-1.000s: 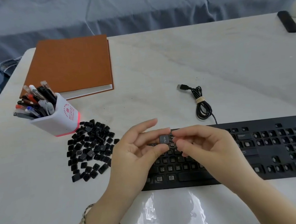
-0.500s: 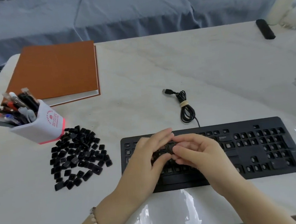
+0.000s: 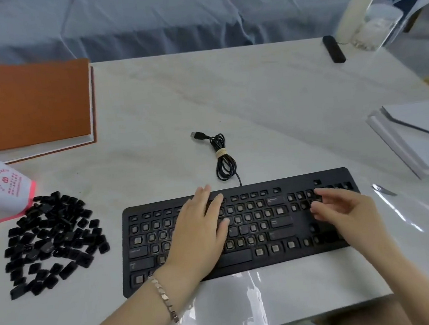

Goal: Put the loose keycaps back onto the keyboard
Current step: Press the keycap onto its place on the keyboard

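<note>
A bracelet [image 3: 163, 295] circles the left wrist above the near part of the table [image 3: 267, 99]. The left grip [image 3: 201, 231] lies flat on the keyboard [image 3: 244, 263], fingers straight across the middle key rows, holding nothing. The right grip [image 3: 343, 210] is over the keyboard's right part, fingertips pointing left at the small key block there. Blur hides whether thumb and forefinger pinch a cap, so I cannot tell.

The keyboard sits near centre, most sockets bare, with a few wide keys in place. To its left, apart from it, the loose keycaps [image 3: 53, 240] lie heaped on the table. A white cup [image 3: 1, 188] stands at the heap's far-left edge. Beyond the keyboard its cable [image 3: 222, 159] lies coiled. Paper [image 3: 421, 142] is stacked at the right, and a brown book [image 3: 27, 104] lies far left. A black bar [image 3: 333, 48] and a bottle [image 3: 358, 4] sit far right.
</note>
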{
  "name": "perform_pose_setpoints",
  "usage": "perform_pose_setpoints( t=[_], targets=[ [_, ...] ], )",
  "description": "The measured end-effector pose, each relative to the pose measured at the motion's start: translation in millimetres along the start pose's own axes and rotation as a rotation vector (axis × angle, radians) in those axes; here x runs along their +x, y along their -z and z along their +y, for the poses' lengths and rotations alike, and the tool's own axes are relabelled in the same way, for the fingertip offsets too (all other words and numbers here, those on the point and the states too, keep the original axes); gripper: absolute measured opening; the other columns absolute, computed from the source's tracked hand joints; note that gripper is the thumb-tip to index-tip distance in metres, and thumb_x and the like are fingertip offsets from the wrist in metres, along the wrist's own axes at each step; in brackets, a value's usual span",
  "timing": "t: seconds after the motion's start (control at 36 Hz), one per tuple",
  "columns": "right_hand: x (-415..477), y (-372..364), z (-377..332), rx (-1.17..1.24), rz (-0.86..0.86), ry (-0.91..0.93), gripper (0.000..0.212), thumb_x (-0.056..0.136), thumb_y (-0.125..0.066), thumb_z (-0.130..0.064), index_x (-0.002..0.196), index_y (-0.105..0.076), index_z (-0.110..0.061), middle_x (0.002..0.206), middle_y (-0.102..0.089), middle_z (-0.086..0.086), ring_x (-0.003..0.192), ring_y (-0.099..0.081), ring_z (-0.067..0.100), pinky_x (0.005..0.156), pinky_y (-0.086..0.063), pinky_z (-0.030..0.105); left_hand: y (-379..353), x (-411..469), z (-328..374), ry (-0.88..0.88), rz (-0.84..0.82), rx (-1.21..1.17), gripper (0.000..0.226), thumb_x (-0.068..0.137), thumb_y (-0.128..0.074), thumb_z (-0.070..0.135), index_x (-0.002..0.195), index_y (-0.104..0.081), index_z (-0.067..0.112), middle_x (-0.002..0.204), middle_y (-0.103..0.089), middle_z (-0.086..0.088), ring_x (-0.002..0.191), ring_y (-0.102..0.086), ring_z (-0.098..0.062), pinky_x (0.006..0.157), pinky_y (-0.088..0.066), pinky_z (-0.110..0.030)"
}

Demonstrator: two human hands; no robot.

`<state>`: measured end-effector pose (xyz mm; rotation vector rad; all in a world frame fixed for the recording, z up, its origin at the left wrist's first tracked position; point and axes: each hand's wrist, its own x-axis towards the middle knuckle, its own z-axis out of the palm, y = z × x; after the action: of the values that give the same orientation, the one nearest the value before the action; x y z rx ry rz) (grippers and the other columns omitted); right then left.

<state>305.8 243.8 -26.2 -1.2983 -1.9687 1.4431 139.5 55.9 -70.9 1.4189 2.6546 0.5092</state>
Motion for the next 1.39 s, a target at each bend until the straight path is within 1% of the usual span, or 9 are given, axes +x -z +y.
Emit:
perform_pose_setpoints(
  t=[0.17,0.28,0.44,0.58,0.94,1.03,1.14,1.25,1.39],
  targets=[
    [24.7,21.9,22.3,-0.249,0.025,0.132,0.034,0.079,-0.071,-0.005,0.08,-0.059,-0.037,0.079,-0.063,-0.008,0.067,-0.059,-0.003,0.066,-0.047,0.008,-4.7,2.3,-1.8,-0.021,-0.023,0.074,0.05,0.087,-0.037,0.034,0.116,-0.065,0.005,0.126,-0.059,-0.018,0.118,-0.057,-0.033,0.095,-0.045,-0.048],
    [31.6,26.1,19.2,-0.463,-0.066,0.19,0.017,0.079,-0.072,-0.013,0.089,-0.067,-0.025,0.076,-0.061,-0.01,0.071,-0.057,0.008,0.072,-0.042,0.022,-0.6,5.1,-2.5,-0.049,0.009,0.096,0.047,0.086,-0.039,0.032,0.111,-0.067,0.003,0.12,-0.063,-0.017,0.111,-0.061,-0.033,0.09,-0.049,-0.045],
    [36.5,28.2,15.9,-0.715,-0.191,0.328,0.017,0.08,-0.072,-0.025,0.096,-0.071,-0.02,0.086,-0.06,-0.011,0.069,-0.049,-0.005,0.07,-0.038,0.017,-0.7,4.7,-2.7,-0.069,0.029,0.149,0.047,0.087,-0.038,0.031,0.111,-0.067,0.003,0.119,-0.063,-0.018,0.109,-0.062,-0.034,0.087,-0.051,-0.045],
    [39.3,28.1,16.8,-0.712,-0.215,0.409,0.019,0.078,-0.073,-0.021,0.095,-0.073,-0.014,0.091,-0.058,-0.009,0.067,-0.048,-0.008,0.07,-0.034,0.001,-3.8,3.6,-2.9,-0.065,0.049,0.164,0.047,0.087,-0.038,0.03,0.112,-0.067,0.003,0.121,-0.062,-0.019,0.11,-0.061,-0.033,0.093,-0.043,-0.04],
    [46.7,25.0,31.3,-0.602,-0.161,0.426,0.016,0.073,-0.077,-0.018,0.089,-0.076,-0.015,0.084,-0.059,-0.01,0.078,-0.05,-0.016,0.07,-0.034,0.001,-5.3,2.2,-2.1,-0.057,0.067,0.152,0.047,0.088,-0.038,0.029,0.113,-0.066,0.002,0.123,-0.061,-0.02,0.113,-0.06,-0.035,0.097,-0.032,-0.037],
    [46.2,21.1,37.8,-0.579,-0.119,0.419,0.015,0.073,-0.077,-0.015,0.087,-0.076,-0.013,0.079,-0.056,-0.014,0.069,-0.054,-0.004,0.069,-0.037,0.007,-4.6,2.1,-1.5,-0.054,0.059,0.152,0.047,0.088,-0.038,0.029,0.114,-0.066,0.002,0.123,-0.061,-0.02,0.113,-0.06,-0.034,0.097,-0.031,-0.037],
    [28.7,11.2,53.3,-0.736,0.091,0.638,0.008,0.08,-0.071,-0.012,0.087,-0.074,-0.009,0.078,-0.06,0.002,0.072,-0.055,0.021,0.06,-0.05,0.032,-4.4,1.7,-0.2,-0.048,0.063,0.137,0.047,0.088,-0.038,0.029,0.114,-0.066,0.001,0.124,-0.06,-0.02,0.114,-0.059,-0.034,0.098,-0.031,-0.037],
    [14.6,4.5,62.2,-0.851,0.232,0.718,0.032,0.087,-0.049,-0.026,0.098,-0.073,-0.008,0.088,-0.062,0.01,0.077,-0.055,0.027,0.059,-0.051,0.034,-6.2,1.0,-0.4,-0.04,0.057,0.126,0.047,0.088,-0.038,0.029,0.114,-0.066,0.001,0.125,-0.06,-0.02,0.114,-0.059,-0.034,0.099,-0.032,-0.037],
    [7.2,0.7,61.1,-0.898,0.223,0.655,0.036,0.087,-0.046,-0.028,0.1,-0.072,-0.007,0.093,-0.062,0.012,0.086,-0.049,0.026,0.066,-0.05,0.039,-5.8,0.4,-0.5,-0.02,0.039,0.092,0.047,0.091,-0.035,0.03,0.114,-0.066,0.001,0.125,-0.06,-0.02,0.114,-0.059,-0.034,0.099,-0.032,-0.037]
  ],
)
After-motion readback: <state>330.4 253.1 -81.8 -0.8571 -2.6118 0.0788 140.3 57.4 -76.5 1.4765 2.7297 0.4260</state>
